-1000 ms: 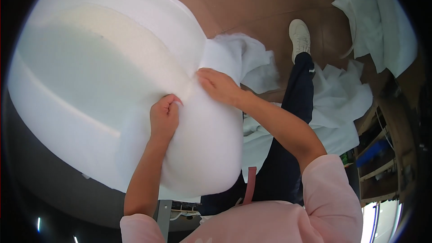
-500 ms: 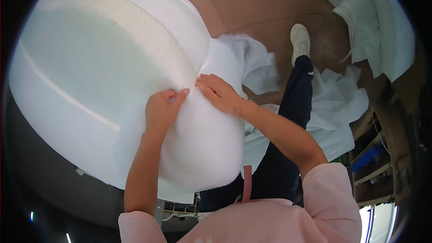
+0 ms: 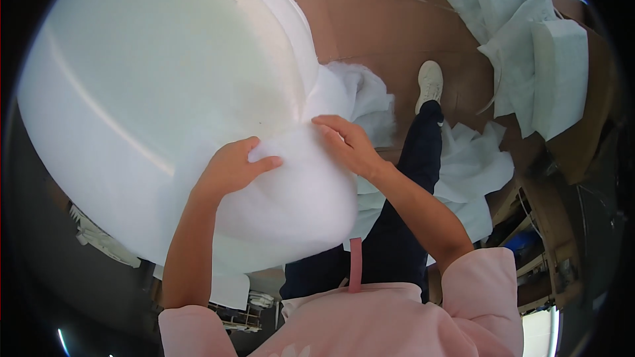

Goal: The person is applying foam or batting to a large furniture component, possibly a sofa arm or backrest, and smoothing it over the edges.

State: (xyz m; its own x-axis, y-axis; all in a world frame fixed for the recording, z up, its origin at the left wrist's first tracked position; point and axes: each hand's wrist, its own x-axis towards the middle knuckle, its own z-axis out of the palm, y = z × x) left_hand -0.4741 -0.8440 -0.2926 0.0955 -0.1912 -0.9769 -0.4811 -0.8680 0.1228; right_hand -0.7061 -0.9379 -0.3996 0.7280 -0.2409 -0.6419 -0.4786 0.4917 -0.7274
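A large rounded piece padded with white wadding [image 3: 291,205] fills the left and middle of the head view, a pale greenish foam panel [image 3: 172,66] showing on its upper face. My left hand [image 3: 231,168] rests on the wadding below that panel, thumb and forefinger spread apart, nothing visibly held. At the right-hand end of the crease between panel and wadding, my right hand [image 3: 350,147] touches the padding with outstretched fingers. Its underside is hidden. Both forearms reach up from the lower edge.
Loose wadding [image 3: 374,102] bunches on the brown floor [image 3: 370,13] just right of the piece. More white sheets [image 3: 469,165] lie beside my leg and shoe [image 3: 430,82]. Folded white padding [image 3: 559,73] is at the upper right, above a wooden shelf [image 3: 546,225].
The padded piece has shifted and turned in view, showing more of the pale panel. My hands have moved farther apart, and the left thumb and forefinger have spread.
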